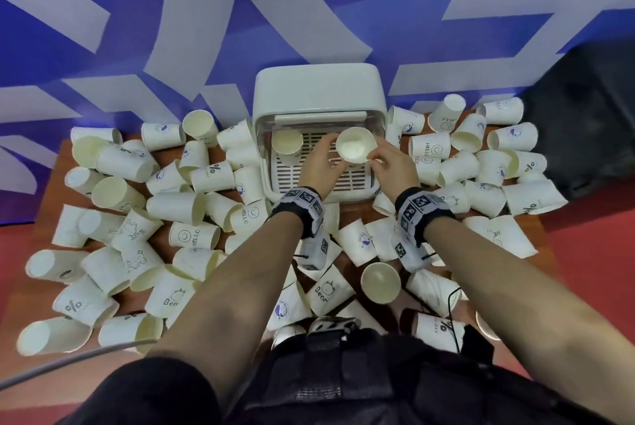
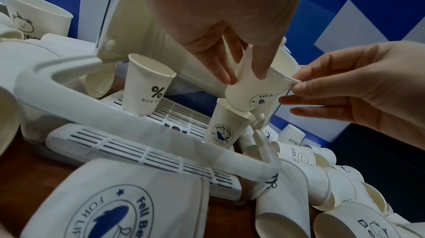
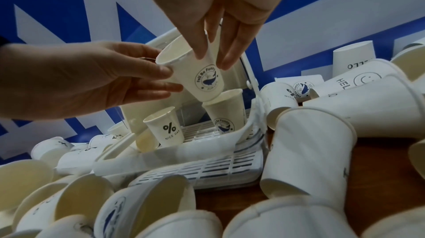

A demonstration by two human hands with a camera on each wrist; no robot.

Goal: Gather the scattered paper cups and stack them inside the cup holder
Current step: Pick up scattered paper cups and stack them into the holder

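A white cup holder [image 1: 318,88] stands at the back of the table with its slotted tray [image 1: 350,180] pulled out. Both hands hold one whale-logo paper cup [image 1: 355,144] [image 2: 255,94] [image 3: 197,78] above the tray. My left hand [image 1: 326,156] [image 2: 243,76] pinches its side and my right hand [image 1: 376,158] [image 3: 212,60] pinches its rim. The held cup is tilted, its base at the mouth of a second whale-logo cup [image 2: 222,131] [image 3: 226,112] that stands upright on the tray. A "% NICE DAY" cup [image 1: 287,143] [image 2: 147,87] [image 3: 165,127] stands at the tray's back left.
Several paper cups [image 1: 178,208] lie scattered on their sides over the wooden table [image 1: 51,184], on both sides of the holder and in front of it. A blue-and-white wall rises behind. A black object [image 1: 584,115] sits at the right. A grey cable [image 1: 68,356] runs at lower left.
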